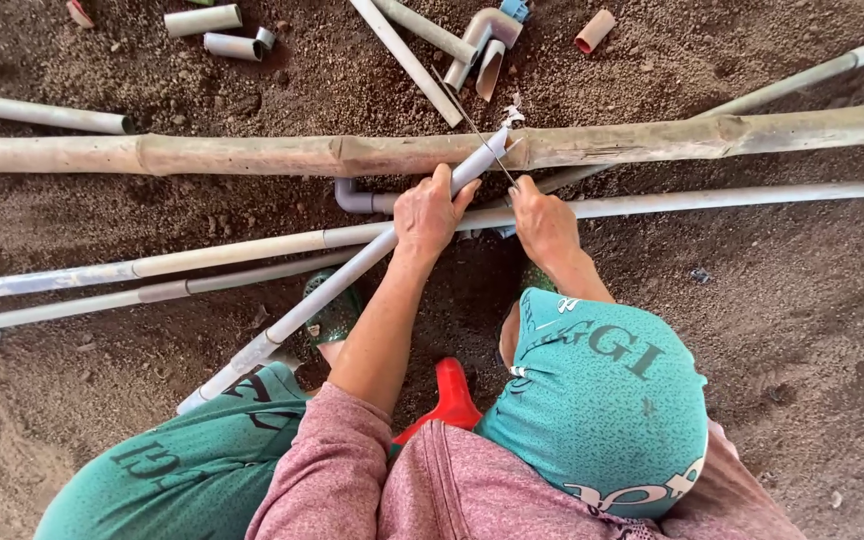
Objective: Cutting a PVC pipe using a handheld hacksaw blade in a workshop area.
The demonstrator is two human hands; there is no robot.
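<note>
Inspector: Grey plastic pipe (352,272) lies slanted across the soil, its far end propped on the bamboo pole (252,154). Left hand (430,212) is closed round it just short of that end.

Clerk: And the right hand (544,218)?

Inspector: Fingers closed on a thin saw blade (479,134), which crosses the pipe near its tip, where white shavings (513,116) cling.

Clerk: How far along?

Inspector: My judgement: the cut is started, not through; the pipe end looks attached. I cannot see the depth of the kerf.

Clerk: Surroundings?

Inspector: Two long pipes (252,248) run left to right beneath. Short offcuts (204,19) and an elbow fitting (485,24) lie on the far soil. A red object (449,396) sits near, between the knees.
</note>
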